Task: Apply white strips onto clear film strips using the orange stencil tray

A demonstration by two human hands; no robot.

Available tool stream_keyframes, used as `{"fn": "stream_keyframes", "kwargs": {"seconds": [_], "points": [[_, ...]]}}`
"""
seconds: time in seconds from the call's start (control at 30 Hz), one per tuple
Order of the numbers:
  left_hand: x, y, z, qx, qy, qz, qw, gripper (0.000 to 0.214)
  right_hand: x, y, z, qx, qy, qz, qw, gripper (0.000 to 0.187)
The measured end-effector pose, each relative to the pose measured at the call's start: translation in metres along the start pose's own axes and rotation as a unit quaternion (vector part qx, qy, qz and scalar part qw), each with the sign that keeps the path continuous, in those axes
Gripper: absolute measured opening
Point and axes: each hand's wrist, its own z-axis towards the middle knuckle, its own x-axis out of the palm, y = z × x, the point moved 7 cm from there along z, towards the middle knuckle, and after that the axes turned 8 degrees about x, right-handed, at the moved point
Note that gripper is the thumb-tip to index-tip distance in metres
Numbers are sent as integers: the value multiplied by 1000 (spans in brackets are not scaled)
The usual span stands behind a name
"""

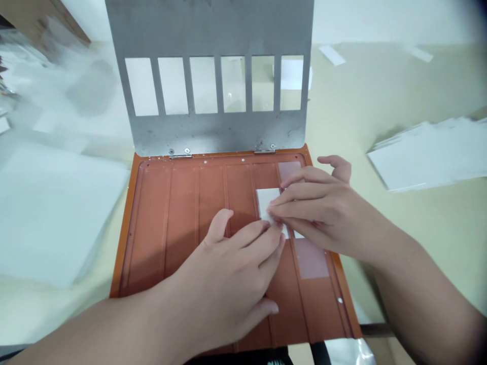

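An orange grooved tray [167, 218] lies before me, with a grey metal lid [213, 30] hinged upright at its far edge; the lid has a row of rectangular windows. My left hand [232, 274] rests on the tray, fingertips pressing the near edge of a small white sheet [266, 200]. My right hand [323, 208] lies across the tray's right side, its fingers together and flat on the same sheet. A translucent film strip [312, 258] sits in the rightmost groove, partly hidden under my right hand.
A stack of white sheets [429, 157] lies on the table to the right. Large white sheets [49, 203] cover the table at left. Loose white slips [333, 55] lie far back on the beige tabletop [380, 101].
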Motion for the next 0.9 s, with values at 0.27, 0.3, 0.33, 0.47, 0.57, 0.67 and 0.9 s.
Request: {"fn": "stream_keyframes", "kwargs": {"seconds": [0.27, 0.3, 0.33, 0.47, 0.57, 0.67, 0.9], "points": [[-2, -3, 0, 12, 11, 36, 999, 62, -3, 5, -1, -32, 24, 22, 999, 27], [-2, -3, 0, 13, 13, 41, 999, 62, -3, 5, -1, -34, 27, 27, 999, 28], [-3, -2, 0, 13, 12, 46, 999, 62, -3, 5, 0, -36, 27, 32, 998, 28], [-4, -2, 1, 13, 7, 59, 998, 63, 0, 4, 0, -32, 22, 44, 998, 35], [-4, -2, 1, 16, 1, 58, 998, 64, 4, 4, 0, -29, 43, 50, 997, 38], [-6, -2, 1, 17, -17, 60, 998, 63, 6, 2, -1, -21, 61, 44, 997, 43], [-7, 1, 1, 26, -22, 54, 998, 61, 0, -6, -1, -9, 54, 58, 997, 40]]}}
